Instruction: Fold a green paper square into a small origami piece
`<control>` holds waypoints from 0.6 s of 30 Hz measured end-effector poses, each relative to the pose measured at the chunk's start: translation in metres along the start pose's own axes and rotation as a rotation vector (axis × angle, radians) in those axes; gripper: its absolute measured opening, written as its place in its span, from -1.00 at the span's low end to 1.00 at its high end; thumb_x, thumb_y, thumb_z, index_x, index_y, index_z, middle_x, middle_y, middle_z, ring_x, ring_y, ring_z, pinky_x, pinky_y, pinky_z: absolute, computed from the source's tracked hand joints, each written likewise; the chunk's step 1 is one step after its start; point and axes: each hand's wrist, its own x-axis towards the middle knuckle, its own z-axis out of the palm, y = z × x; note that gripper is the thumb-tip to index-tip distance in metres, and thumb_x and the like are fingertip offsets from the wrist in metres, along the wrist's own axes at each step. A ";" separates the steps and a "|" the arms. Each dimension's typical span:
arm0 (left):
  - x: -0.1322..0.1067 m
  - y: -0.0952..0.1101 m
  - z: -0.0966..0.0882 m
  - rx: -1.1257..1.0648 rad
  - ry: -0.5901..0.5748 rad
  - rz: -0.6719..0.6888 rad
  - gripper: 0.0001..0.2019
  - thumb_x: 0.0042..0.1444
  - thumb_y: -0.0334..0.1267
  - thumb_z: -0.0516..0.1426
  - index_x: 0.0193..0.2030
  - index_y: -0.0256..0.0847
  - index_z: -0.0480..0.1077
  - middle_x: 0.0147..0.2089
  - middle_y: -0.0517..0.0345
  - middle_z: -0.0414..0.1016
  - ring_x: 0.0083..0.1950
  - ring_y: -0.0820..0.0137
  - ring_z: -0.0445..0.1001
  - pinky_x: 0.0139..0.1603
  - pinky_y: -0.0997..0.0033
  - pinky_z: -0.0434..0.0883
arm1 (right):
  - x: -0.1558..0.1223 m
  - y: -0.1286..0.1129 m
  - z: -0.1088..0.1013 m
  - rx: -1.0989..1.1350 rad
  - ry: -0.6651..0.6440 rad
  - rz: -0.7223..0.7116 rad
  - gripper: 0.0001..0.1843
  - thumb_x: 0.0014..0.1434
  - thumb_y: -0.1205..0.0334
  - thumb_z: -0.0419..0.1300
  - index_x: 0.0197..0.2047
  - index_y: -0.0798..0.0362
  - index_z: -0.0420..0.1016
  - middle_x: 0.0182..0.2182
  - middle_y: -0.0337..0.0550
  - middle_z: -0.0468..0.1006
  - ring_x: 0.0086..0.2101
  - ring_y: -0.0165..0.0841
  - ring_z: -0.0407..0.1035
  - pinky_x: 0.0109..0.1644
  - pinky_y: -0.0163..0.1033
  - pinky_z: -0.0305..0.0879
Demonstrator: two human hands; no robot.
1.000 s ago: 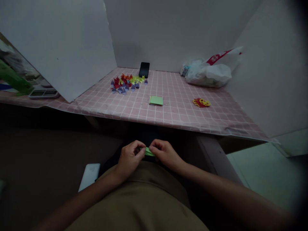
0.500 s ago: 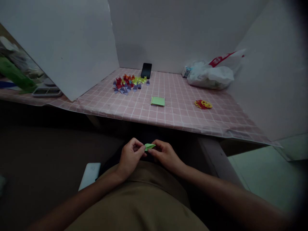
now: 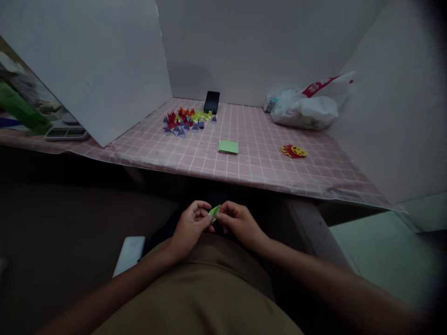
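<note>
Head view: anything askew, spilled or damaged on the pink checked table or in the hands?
Nothing stands out. Left hand and right hand pinch a small folded green paper piece; the green paper stack lies flat on the pink checked table.

The white plastic bag (image 3: pixel 307 109) bears red print with white marks, too blurred to read.
</note>
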 end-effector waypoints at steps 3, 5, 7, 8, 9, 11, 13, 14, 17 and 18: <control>0.000 0.000 0.000 -0.045 0.008 -0.021 -0.67 0.02 -0.26 0.24 -0.09 -0.26 0.29 -0.44 0.34 0.38 -0.48 0.52 0.44 -0.38 0.49 0.35 | 0.000 -0.001 0.000 0.036 -0.016 -0.019 -0.78 0.13 0.12 0.19 -0.43 0.07 0.32 -0.56 -0.32 0.38 -0.59 -0.50 0.25 -0.47 -0.33 0.17; -0.001 0.000 0.000 -0.058 -0.003 -0.030 -0.65 0.01 -0.26 0.24 -0.08 -0.27 0.29 -0.44 0.34 0.37 -0.48 0.53 0.43 -0.38 0.49 0.35 | 0.001 -0.001 0.000 0.044 -0.021 -0.028 -0.78 0.14 0.13 0.18 -0.42 0.08 0.33 -0.55 -0.32 0.39 -0.59 -0.50 0.25 -0.46 -0.33 0.18; -0.001 0.000 0.000 -0.060 -0.016 -0.035 -0.65 0.01 -0.26 0.25 -0.08 -0.27 0.29 -0.44 0.34 0.37 -0.48 0.53 0.43 -0.37 0.48 0.35 | 0.000 -0.001 0.000 0.036 -0.018 -0.040 -0.78 0.13 0.13 0.19 -0.42 0.09 0.33 -0.56 -0.32 0.38 -0.59 -0.50 0.25 -0.47 -0.33 0.17; -0.001 0.000 0.000 -0.058 -0.020 -0.036 -0.65 0.01 -0.26 0.25 -0.08 -0.27 0.30 -0.44 0.34 0.37 -0.48 0.52 0.43 -0.37 0.48 0.35 | 0.000 0.000 0.000 0.030 -0.015 -0.046 -0.79 0.13 0.13 0.20 -0.41 0.09 0.33 -0.56 -0.33 0.37 -0.59 -0.50 0.24 -0.47 -0.34 0.16; -0.001 0.000 0.000 -0.054 -0.022 -0.036 -0.66 0.01 -0.26 0.25 -0.08 -0.27 0.30 -0.43 0.33 0.38 -0.48 0.52 0.43 -0.37 0.47 0.35 | 0.000 0.000 0.000 0.023 -0.013 -0.049 -0.79 0.13 0.13 0.20 -0.41 0.09 0.34 -0.56 -0.33 0.37 -0.59 -0.50 0.24 -0.47 -0.34 0.16; -0.001 0.000 0.000 -0.040 -0.023 -0.036 -0.66 0.01 -0.26 0.24 -0.09 -0.27 0.30 -0.43 0.32 0.39 -0.47 0.52 0.43 -0.36 0.47 0.35 | 0.000 0.000 0.000 0.006 -0.005 -0.047 -0.79 0.14 0.14 0.19 -0.41 0.09 0.34 -0.56 -0.32 0.37 -0.60 -0.50 0.24 -0.48 -0.34 0.15; -0.001 0.000 0.001 -0.021 -0.027 -0.031 -0.67 0.01 -0.26 0.24 -0.09 -0.27 0.30 -0.42 0.31 0.39 -0.46 0.51 0.43 -0.36 0.47 0.35 | -0.001 0.000 0.000 -0.022 0.012 -0.042 -0.79 0.14 0.14 0.18 -0.42 0.10 0.34 -0.57 -0.32 0.37 -0.60 -0.50 0.23 -0.50 -0.35 0.14; -0.002 0.000 0.001 -0.010 -0.032 -0.025 -0.67 0.01 -0.26 0.24 -0.09 -0.27 0.30 -0.42 0.31 0.40 -0.46 0.51 0.43 -0.35 0.46 0.35 | -0.001 0.000 0.000 -0.034 0.022 -0.039 -0.79 0.14 0.14 0.18 -0.43 0.10 0.34 -0.58 -0.32 0.36 -0.61 -0.50 0.23 -0.51 -0.35 0.13; -0.003 0.000 0.002 0.011 -0.045 -0.001 -0.68 0.00 -0.25 0.24 -0.10 -0.26 0.31 -0.41 0.29 0.41 -0.44 0.50 0.43 -0.34 0.45 0.36 | -0.003 -0.001 0.001 -0.057 0.053 -0.023 -0.80 0.13 0.16 0.17 -0.42 0.10 0.36 -0.59 -0.32 0.35 -0.62 -0.50 0.22 -0.54 -0.36 0.12; -0.003 -0.001 0.003 0.016 -0.048 0.003 -0.68 0.00 -0.25 0.24 -0.11 -0.26 0.31 -0.41 0.29 0.40 -0.44 0.50 0.43 -0.34 0.45 0.36 | -0.003 -0.002 0.002 -0.064 0.063 -0.019 -0.81 0.13 0.16 0.17 -0.42 0.10 0.36 -0.59 -0.32 0.35 -0.62 -0.50 0.21 -0.55 -0.37 0.11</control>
